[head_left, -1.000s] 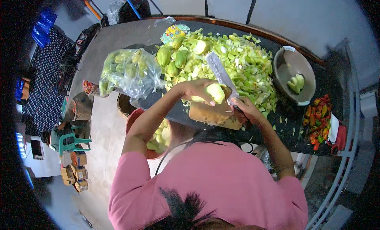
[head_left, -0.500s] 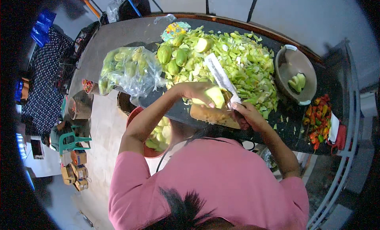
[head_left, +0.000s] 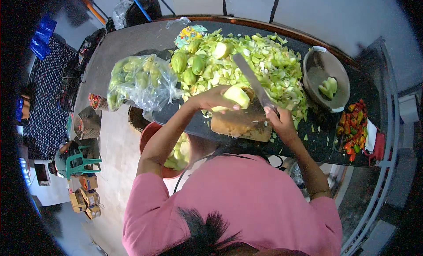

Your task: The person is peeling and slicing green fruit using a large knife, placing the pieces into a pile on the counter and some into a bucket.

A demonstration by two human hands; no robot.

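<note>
My left hand (head_left: pixel 214 99) is closed around a peeled pale-green fruit (head_left: pixel 237 96), lifted over a wooden cutting board (head_left: pixel 238 127). The fruit's exact kind is unclear. A broad-bladed knife (head_left: pixel 249 74) is gripped in my right hand (head_left: pixel 282 121), its blade slanting up and left beside the fruit. Beyond my hands, a large heap of green peelings (head_left: pixel 273 64) spreads over the dark table. Several unpeeled green fruits (head_left: pixel 179 62) sit at the heap's left side.
A clear plastic bag (head_left: pixel 143 84) of green fruits stands left. A grey basin (head_left: pixel 308 73) holds pale-green pieces; red and green peppers (head_left: pixel 352 126) lie right of it. Below the table's near edge, a red tub (head_left: pixel 146 139) holds peeled fruit. A person (head_left: pixel 61 161) sits at far left.
The knife and my right hand have moved back slightly from the fruit, and the blade has turned so its face looks darker. My left hand has shifted a little up and left with the fruit.
</note>
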